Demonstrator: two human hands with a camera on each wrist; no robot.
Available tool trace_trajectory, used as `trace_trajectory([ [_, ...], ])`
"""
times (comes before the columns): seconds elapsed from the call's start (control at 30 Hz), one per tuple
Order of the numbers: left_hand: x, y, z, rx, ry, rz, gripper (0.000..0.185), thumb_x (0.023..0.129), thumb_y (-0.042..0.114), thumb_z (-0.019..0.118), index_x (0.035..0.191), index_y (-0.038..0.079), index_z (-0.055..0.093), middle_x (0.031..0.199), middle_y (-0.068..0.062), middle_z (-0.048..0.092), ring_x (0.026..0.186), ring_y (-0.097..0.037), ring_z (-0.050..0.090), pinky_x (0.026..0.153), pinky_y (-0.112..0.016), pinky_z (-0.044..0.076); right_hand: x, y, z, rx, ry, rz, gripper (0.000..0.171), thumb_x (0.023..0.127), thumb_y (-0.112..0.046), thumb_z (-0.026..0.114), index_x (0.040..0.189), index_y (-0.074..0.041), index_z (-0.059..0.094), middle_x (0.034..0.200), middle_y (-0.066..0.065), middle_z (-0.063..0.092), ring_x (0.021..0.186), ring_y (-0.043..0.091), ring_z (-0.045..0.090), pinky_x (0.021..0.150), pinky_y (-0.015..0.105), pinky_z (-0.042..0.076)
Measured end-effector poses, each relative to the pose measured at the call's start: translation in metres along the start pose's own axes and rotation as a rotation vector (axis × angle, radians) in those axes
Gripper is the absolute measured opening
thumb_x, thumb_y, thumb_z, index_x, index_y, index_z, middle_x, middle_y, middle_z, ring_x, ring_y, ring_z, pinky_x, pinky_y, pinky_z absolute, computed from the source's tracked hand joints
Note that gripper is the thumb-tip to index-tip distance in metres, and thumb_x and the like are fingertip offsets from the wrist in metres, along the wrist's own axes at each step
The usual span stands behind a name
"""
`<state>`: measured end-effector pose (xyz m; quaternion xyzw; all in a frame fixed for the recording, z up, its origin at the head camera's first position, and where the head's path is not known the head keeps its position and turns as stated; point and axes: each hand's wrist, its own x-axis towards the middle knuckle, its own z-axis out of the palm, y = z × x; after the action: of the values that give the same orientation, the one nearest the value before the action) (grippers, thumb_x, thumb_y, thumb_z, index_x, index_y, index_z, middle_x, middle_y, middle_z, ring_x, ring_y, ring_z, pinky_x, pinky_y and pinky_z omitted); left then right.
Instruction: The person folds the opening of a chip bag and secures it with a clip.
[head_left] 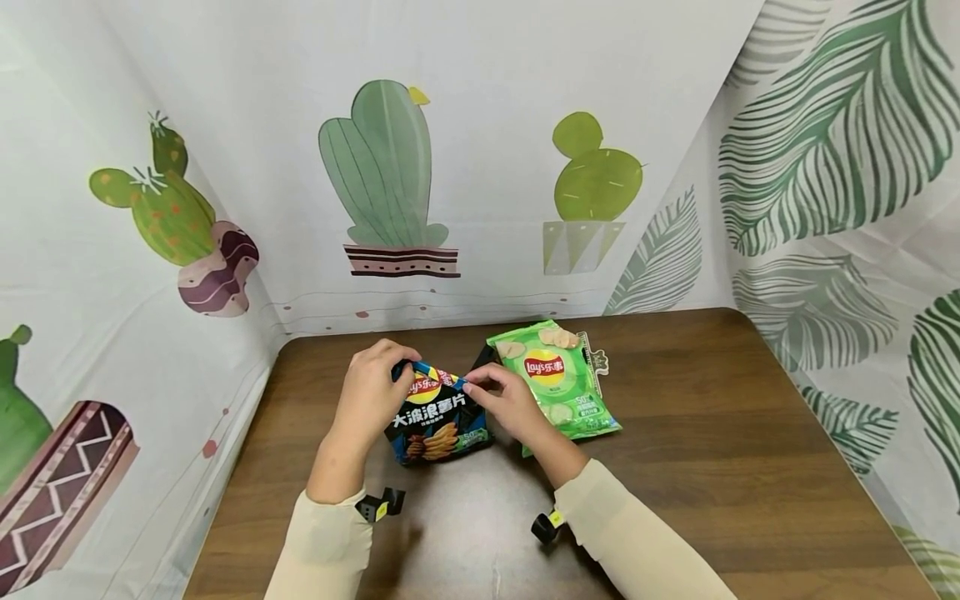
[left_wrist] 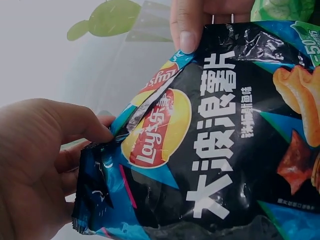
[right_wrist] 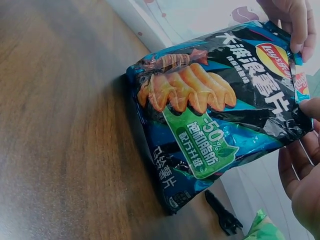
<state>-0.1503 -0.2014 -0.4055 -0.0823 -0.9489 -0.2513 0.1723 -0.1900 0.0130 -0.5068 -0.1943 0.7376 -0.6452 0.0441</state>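
A black and blue Lay's potato chip bag [head_left: 431, 425] stands upright on the table, its top edge folded over into a narrow strip [left_wrist: 155, 85]. My left hand [head_left: 375, 379] pinches one end of that fold, thumb in front. At the other end, my right hand [head_left: 510, 400] pinches the strip between thumb and fingers. In the left wrist view, the left hand [left_wrist: 45, 155] lies beside the bag's crimped corner. The right wrist view shows the right hand [right_wrist: 305, 165] at the opposite top corner, several fingers behind the bag.
A green Lay's bag [head_left: 551, 383] lies to the right, with a clear toothed strip and a small ornament [head_left: 600, 362] at its edge. Behind the black bag lies a black piece with a forked end [right_wrist: 222, 214]. Cactus-print cloth [head_left: 495, 167] hangs behind the wooden table [head_left: 690, 450].
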Motion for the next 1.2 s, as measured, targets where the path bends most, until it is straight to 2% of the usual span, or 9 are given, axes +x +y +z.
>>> trace_trajectory([
  [0.13,0.0,-0.001,0.0,0.0,0.0,-0.006,0.012,0.091,0.008,0.066,0.097,0.011,0.076,0.102,-0.005,0.071,0.091,-0.024,0.067,0.105,-0.052,0.042,0.0,-0.002,-0.001,-0.004,-0.021,-0.025,0.019,0.096,-0.019,0.07,0.113,-0.011,0.072,0.107,0.008,0.07,0.095,0.007,0.064,0.088,0.024,0.053],
  [0.27,-0.001,-0.002,-0.001,-0.004,0.0,-0.001,0.011,0.091,0.008,0.065,0.096,0.011,0.075,0.101,-0.005,0.071,0.09,-0.023,0.067,0.103,-0.052,0.042,0.002,-0.004,-0.005,0.048,-0.02,-0.035,0.026,0.1,-0.017,0.064,0.122,-0.004,0.067,0.11,0.016,0.069,0.098,0.018,0.067,0.088,0.028,0.056],
  [0.43,-0.002,-0.002,-0.001,-0.006,0.001,-0.003,0.011,0.091,0.008,0.065,0.095,0.011,0.074,0.101,-0.004,0.071,0.089,-0.023,0.067,0.102,-0.053,0.041,0.007,-0.006,-0.01,0.116,0.048,0.03,0.026,0.105,-0.012,0.052,0.125,0.0,0.065,0.112,0.024,0.068,0.108,0.038,0.065,0.098,0.046,0.055],
  [0.5,-0.002,-0.003,-0.002,-0.007,0.001,-0.004,0.011,0.091,0.008,0.065,0.095,0.011,0.074,0.101,-0.005,0.071,0.089,-0.023,0.067,0.103,-0.053,0.041,0.008,-0.009,-0.012,0.104,0.069,0.068,0.026,0.105,-0.009,0.052,0.126,0.0,0.065,0.114,0.024,0.068,0.111,0.041,0.064,0.099,0.043,0.054],
  [0.57,-0.002,-0.003,-0.002,-0.007,0.0,-0.004,0.011,0.091,0.008,0.064,0.095,0.011,0.074,0.101,-0.005,0.071,0.089,-0.023,0.067,0.103,-0.053,0.041,0.009,-0.007,-0.013,0.074,0.075,0.083,0.027,0.105,-0.01,0.053,0.128,0.0,0.064,0.118,0.024,0.067,0.113,0.041,0.063,0.097,0.035,0.054],
  [0.67,-0.002,-0.002,-0.003,-0.008,-0.003,-0.005,0.011,0.091,0.008,0.064,0.095,0.011,0.074,0.102,-0.005,0.071,0.089,-0.023,0.067,0.104,-0.053,0.041,0.01,-0.005,-0.015,0.03,0.061,0.097,0.029,0.104,-0.009,0.054,0.13,0.001,0.062,0.125,0.024,0.065,0.117,0.037,0.063,0.099,0.033,0.051],
  [0.8,-0.002,-0.002,-0.004,-0.009,-0.004,-0.007,0.011,0.091,0.008,0.064,0.095,0.011,0.074,0.102,-0.005,0.071,0.089,-0.023,0.067,0.104,-0.053,0.041,0.012,0.001,-0.015,-0.042,0.04,0.1,0.032,0.102,-0.008,0.058,0.133,-0.003,0.061,0.131,0.02,0.063,0.12,0.031,0.062,0.104,0.045,0.05],
  [1.0,-0.002,-0.003,-0.003,-0.013,-0.007,-0.013,0.011,0.091,0.008,0.065,0.095,0.011,0.074,0.102,-0.005,0.071,0.09,-0.023,0.067,0.104,-0.053,0.04,0.013,0.001,-0.014,-0.139,-0.019,0.146,0.045,0.1,-0.011,0.062,0.144,-0.006,0.054,0.142,0.02,0.056,0.127,0.033,0.059,0.104,0.047,0.051],
  [1.2,-0.002,-0.004,-0.003,-0.013,-0.004,-0.01,0.011,0.091,0.008,0.064,0.094,0.011,0.074,0.101,-0.005,0.071,0.09,-0.023,0.067,0.104,-0.053,0.039,0.016,0.001,-0.012,-0.27,-0.064,0.171,0.048,0.102,-0.017,0.061,0.148,-0.008,0.051,0.148,0.02,0.05,0.134,0.038,0.053,0.108,0.052,0.046],
])
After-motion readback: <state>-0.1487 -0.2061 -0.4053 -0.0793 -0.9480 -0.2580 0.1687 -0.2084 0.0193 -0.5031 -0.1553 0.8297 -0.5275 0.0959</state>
